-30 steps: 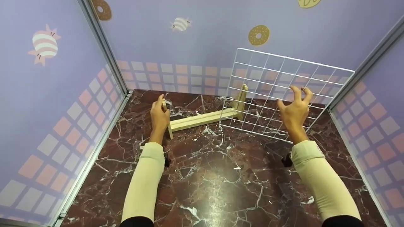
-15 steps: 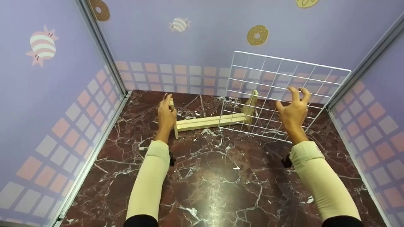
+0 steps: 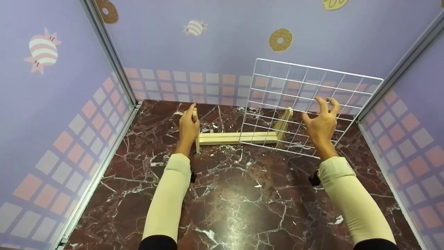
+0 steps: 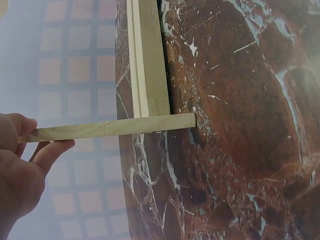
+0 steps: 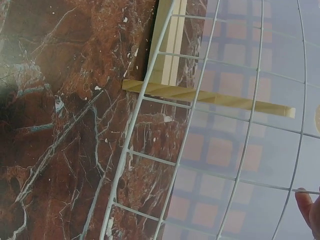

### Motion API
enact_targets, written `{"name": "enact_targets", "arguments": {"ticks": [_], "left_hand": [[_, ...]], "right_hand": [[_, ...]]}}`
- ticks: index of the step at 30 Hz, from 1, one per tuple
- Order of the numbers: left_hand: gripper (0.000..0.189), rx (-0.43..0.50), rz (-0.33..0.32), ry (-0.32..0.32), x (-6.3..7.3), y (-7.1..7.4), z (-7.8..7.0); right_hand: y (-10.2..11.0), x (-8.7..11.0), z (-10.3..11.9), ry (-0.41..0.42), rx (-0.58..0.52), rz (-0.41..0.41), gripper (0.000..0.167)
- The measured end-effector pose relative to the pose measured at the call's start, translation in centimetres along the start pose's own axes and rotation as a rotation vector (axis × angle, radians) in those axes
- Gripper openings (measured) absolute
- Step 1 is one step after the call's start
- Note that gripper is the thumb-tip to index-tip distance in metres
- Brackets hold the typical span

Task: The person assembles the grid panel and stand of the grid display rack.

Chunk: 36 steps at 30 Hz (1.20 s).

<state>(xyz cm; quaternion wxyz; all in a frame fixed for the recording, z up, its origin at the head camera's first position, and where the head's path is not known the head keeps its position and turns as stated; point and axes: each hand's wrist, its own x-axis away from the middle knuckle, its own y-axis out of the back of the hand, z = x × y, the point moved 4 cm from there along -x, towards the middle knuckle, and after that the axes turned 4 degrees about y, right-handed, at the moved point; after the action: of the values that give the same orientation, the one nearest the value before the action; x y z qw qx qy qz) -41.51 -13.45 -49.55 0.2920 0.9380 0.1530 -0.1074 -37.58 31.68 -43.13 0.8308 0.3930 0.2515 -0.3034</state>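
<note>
At the centre of the head view lies the wooden stand, its long beam running nearly level from left to right. The left hand is nearer, pinching the stand's left end piece. Right of centre, the right hand grips the white wire grid with bent fingers; the grid's top edge slopes down rightward, and its wires overlap the stand's right end piece. Whether those 2 touch, I cannot tell. No brand, label or writing is readable.
</note>
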Motion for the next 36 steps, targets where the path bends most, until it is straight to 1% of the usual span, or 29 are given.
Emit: {"name": "enact_targets", "arguments": {"ticks": [5,13,22,25,31,33,36], "left_hand": [[0.069,-0.007,-0.002,-0.005,-0.1,-0.2,-0.1],[0.069,-0.006,-0.001,-0.008,-0.2,-0.3,-0.6],[0.068,-0.023,0.031,0.026,-0.1,-0.8,-1.3],[0.067,-0.021,0.038,0.014,-0.2,-1.1,-1.7],[0.066,0.007,0.016,-0.041,-0.2,-1.9,-2.3],[0.066,0.006,0.019,-0.045,-0.1,-2.3,-2.4],[0.065,0.014,0.038,-0.033,0.1,-2.9,-2.5]], "right_hand": [[-0.1,0.2,0.0,0.017,-0.003,-0.006,0.057],[-0.2,0.1,0.0,0.058,-0.009,-0.047,0.058],[-0.3,0.2,0.4,0.032,-0.017,-0.003,0.057],[-0.3,0.1,0.5,0.034,-0.013,-0.008,0.058],[-0.3,0.0,0.5,0.050,-0.015,-0.013,0.057],[-0.3,0.1,0.5,0.048,-0.016,-0.007,0.057],[-0.3,0.3,0.3,0.040,-0.010,-0.002,0.057]]}}
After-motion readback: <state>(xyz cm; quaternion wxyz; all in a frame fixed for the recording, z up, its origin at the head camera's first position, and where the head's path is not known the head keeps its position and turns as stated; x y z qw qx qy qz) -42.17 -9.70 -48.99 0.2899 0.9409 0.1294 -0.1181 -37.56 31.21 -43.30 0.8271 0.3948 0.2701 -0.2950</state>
